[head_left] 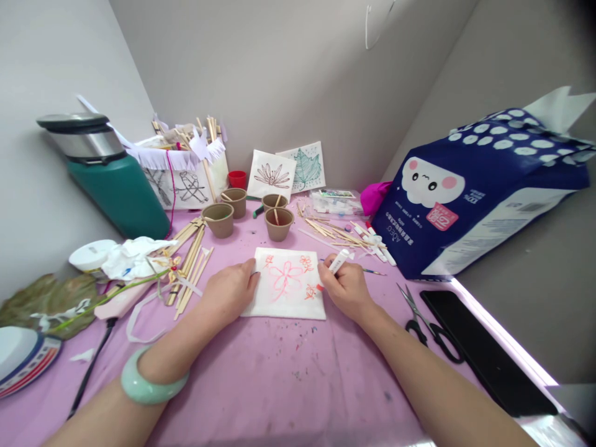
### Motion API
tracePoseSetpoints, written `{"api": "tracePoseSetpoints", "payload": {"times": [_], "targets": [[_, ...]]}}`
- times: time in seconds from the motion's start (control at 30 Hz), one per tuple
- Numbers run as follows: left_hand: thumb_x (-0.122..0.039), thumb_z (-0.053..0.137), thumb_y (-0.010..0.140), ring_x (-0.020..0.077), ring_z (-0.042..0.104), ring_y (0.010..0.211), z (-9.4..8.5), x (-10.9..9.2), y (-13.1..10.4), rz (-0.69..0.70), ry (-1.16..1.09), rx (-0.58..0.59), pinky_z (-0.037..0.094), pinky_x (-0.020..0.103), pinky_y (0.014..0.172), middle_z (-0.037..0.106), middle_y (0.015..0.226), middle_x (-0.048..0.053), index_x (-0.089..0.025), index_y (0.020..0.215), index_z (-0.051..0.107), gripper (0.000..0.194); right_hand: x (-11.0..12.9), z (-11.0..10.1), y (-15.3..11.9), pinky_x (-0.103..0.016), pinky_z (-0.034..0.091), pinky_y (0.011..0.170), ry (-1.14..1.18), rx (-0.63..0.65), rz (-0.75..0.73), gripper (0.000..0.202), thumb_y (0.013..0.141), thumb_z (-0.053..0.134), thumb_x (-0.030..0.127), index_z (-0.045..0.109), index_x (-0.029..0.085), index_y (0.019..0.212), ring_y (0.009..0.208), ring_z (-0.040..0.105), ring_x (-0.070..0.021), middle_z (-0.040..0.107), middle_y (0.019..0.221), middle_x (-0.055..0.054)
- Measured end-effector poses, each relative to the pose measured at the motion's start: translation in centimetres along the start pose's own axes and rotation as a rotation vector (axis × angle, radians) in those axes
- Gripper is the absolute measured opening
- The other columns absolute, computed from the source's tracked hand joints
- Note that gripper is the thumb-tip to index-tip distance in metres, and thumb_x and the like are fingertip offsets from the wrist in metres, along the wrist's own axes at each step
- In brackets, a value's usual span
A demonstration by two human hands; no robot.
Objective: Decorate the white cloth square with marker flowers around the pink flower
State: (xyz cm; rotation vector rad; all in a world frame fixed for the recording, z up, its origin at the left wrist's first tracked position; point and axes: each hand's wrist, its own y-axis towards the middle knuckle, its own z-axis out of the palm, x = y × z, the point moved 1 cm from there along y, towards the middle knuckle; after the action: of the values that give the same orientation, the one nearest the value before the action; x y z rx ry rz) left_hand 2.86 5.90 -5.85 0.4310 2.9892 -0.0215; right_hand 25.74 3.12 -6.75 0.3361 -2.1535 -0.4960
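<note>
A white square canvas panel (289,310) lies flat on the table in front of me. It bears a large pink flower drawing in the middle and smaller orange-red flowers near three corners. My left hand (229,290) pinches the panel's left edge, thumb on top; a pale green bangle (151,380) circles that wrist. Closed around a white marker (339,261), my right hand (347,288) rests at the panel's right edge. An orange-red bit of the marker shows at the lower side of that hand, near the panel. The marker's exact tip is hard to make out.
Several brown pots (279,231) stand behind the panel, before two drawn panels (272,176). Wooden sticks (190,267) and a green bottle (118,192) are left. Markers (379,245), scissors (426,326), a black phone (484,354) and a blue tissue pack (437,205) sit right.
</note>
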Motion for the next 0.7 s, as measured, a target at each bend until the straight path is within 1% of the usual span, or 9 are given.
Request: {"api": "tracePoseSetpoints", "payload": {"times": [0.27, 0.37, 0.43, 0.57, 0.63, 0.7], "targets": [[-0.032, 0.034, 0.092, 0.0297, 0.066, 0.092, -0.2, -0.1, -0.1, -0.001, -0.006, 0.005, 0.045, 0.036, 0.070, 0.070, 0.104, 0.011, -0.019, 0.119, 0.053, 0.036, -0.1, 0.4, -0.2, -0.025, 0.030, 0.054, -0.047, 0.074, -0.030, 0.032, 0.087, 0.045, 0.027, 0.038, 0.020, 0.057, 0.050, 0.042, -0.0101, 0.045, 0.054, 0.003], [-0.032, 0.034, 0.092, 0.0296, 0.065, 0.093, -0.2, -0.1, -0.1, -0.003, -0.012, 0.001, 0.046, 0.036, 0.071, 0.069, 0.105, 0.012, -0.018, 0.120, 0.053, 0.037, -0.1, 0.5, -0.2, -0.024, 0.031, 0.053, 0.018, 0.080, -0.007, 0.033, 0.087, 0.045, 0.028, 0.037, 0.020, 0.056, 0.050, 0.041, -0.0103, 0.043, 0.054, 0.003], [-0.030, 0.033, 0.092, 0.0292, 0.065, 0.093, -0.2, -0.1, 0.0, -0.006, -0.020, 0.003, 0.045, 0.036, 0.071, 0.069, 0.105, 0.012, -0.018, 0.121, 0.053, 0.038, -0.1, 0.4, -0.1, -0.024, 0.033, 0.053, 0.084, 0.018, 0.027, 0.032, 0.088, 0.045, 0.030, 0.039, 0.020, 0.058, 0.052, 0.042, -0.0104, 0.044, 0.057, 0.003], [-0.029, 0.032, 0.092, 0.0273, 0.066, 0.093, -0.4, 0.2, 0.2, -0.022, -0.059, 0.023, 0.045, 0.033, 0.073, 0.070, 0.102, 0.012, -0.018, 0.120, 0.056, 0.038, -0.6, 0.2, 0.1, -0.024, 0.036, 0.054, 0.167, -0.166, 0.127, 0.029, 0.088, 0.048, 0.037, 0.046, 0.020, 0.065, 0.052, 0.044, -0.0107, 0.046, 0.057, 0.004], [-0.030, 0.033, 0.091, 0.0268, 0.066, 0.092, -0.5, 0.5, 0.3, -0.029, -0.082, 0.019, 0.044, 0.033, 0.072, 0.071, 0.101, 0.012, -0.019, 0.118, 0.058, 0.038, -1.0, 0.2, 0.3, -0.023, 0.035, 0.050, 0.250, -0.215, 0.228, 0.030, 0.088, 0.049, 0.043, 0.047, 0.020, 0.069, 0.048, 0.042, -0.0106, 0.045, 0.053, 0.005], [-0.030, 0.035, 0.090, 0.0270, 0.065, 0.092, -0.7, 0.8, 0.3, -0.027, -0.106, 0.014, 0.043, 0.032, 0.071, 0.071, 0.101, 0.011, -0.020, 0.114, 0.062, 0.037, -1.3, 0.1, 0.7, -0.023, 0.034, 0.046, 0.354, -0.216, 0.342, 0.033, 0.086, 0.049, 0.050, 0.048, 0.020, 0.072, 0.044, 0.041, -0.0106, 0.045, 0.049, 0.006]]}}
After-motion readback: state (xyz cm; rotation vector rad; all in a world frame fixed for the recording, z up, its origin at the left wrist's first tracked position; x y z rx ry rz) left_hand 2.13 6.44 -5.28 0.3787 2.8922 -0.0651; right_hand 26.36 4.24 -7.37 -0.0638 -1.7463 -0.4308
